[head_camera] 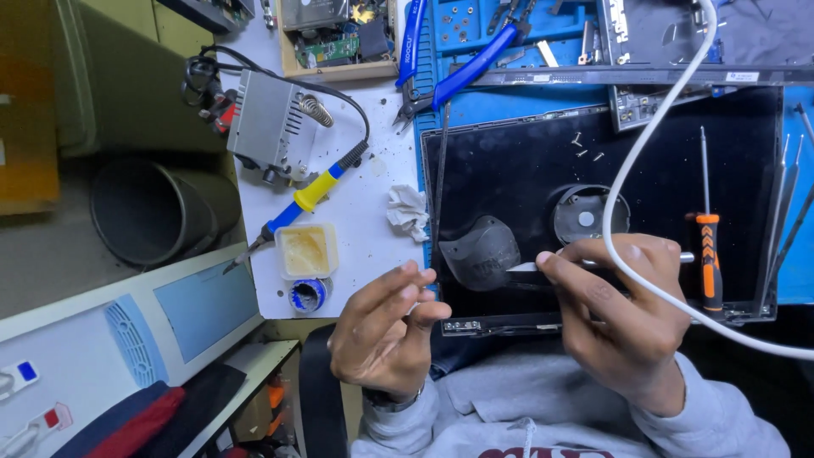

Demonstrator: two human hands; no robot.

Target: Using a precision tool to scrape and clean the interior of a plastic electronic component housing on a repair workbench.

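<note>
Nearest the camera, above the grey sweatshirt (543, 407): left hand (386, 326), fingers loosely curled with the tips apart, holding nothing visible. Right hand (623, 309), pinched shut on a slim white-tipped tool (530, 266), its metal end showing past the knuckles; the exact kind cannot be told. The tip points left towards a dark grey curved cover (479, 252).

Step in hand, by judgement: fine work on the opened laptop shell (509, 161). The next move would call for a steady tip and the free hand to brace.

Beneath the hands: black laptop shell, flat, glossy, with a round fan (585, 216) at mid-panel and loose screws (585, 148) beyond it. A white cable (657, 110) loops across. An orange-handled screwdriver (706, 246) lies to the right.

Left of the shell: crumpled tissue (407, 210), flux tub (306, 251), yellow-and-blue soldering iron (305, 199).

Farther: soldering station (271, 123), blue-handled pliers (462, 72), blue parts mat (500, 34).
</note>
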